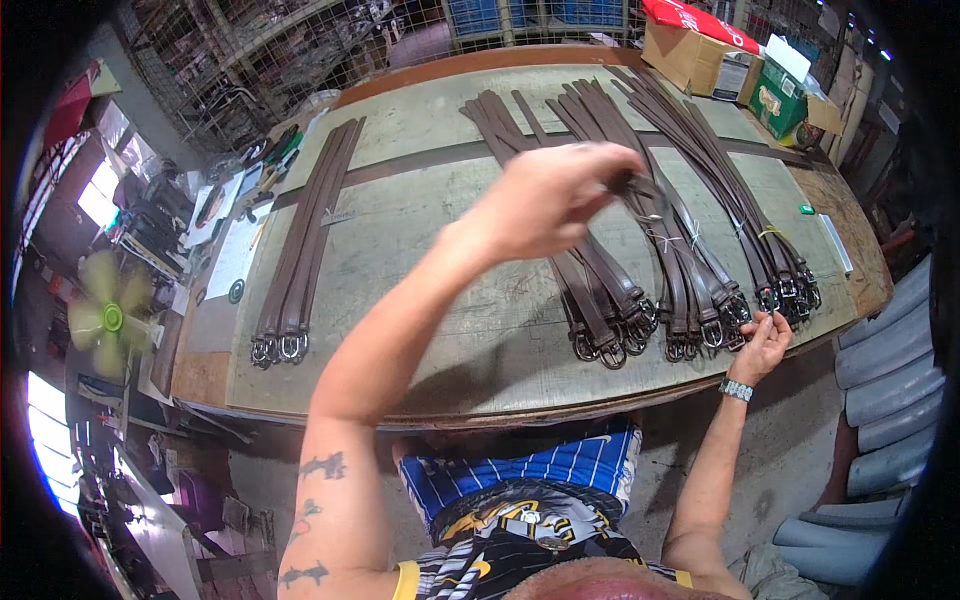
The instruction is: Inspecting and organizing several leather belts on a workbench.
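Several brown leather belts lie in bundles on the table, metal buckles toward me. My left hand (550, 200) is raised over the middle bundles. Its fingers, slightly blurred, are curled round a dark belt (640, 190) whose far part merges with the straps below. Down at the near edge, my right hand (765, 345) pinches a belt buckle (768, 300) by the right bundles. White string ties a bundle (675, 270) between the hands; yellow string binds the rightmost bundle (775, 240). Nearer the middle sits another belt bundle (600, 300), and a separate one (310, 240) lies at the left.
The wide worktable (450, 350) has a wooden rim. A cardboard box (695, 60) and a green box (778, 100) stand at its far right corner. Papers (238, 250) and tools lie along the left edge. Beyond that is a fan (112, 315); grey rolls (890, 370) stack at right.
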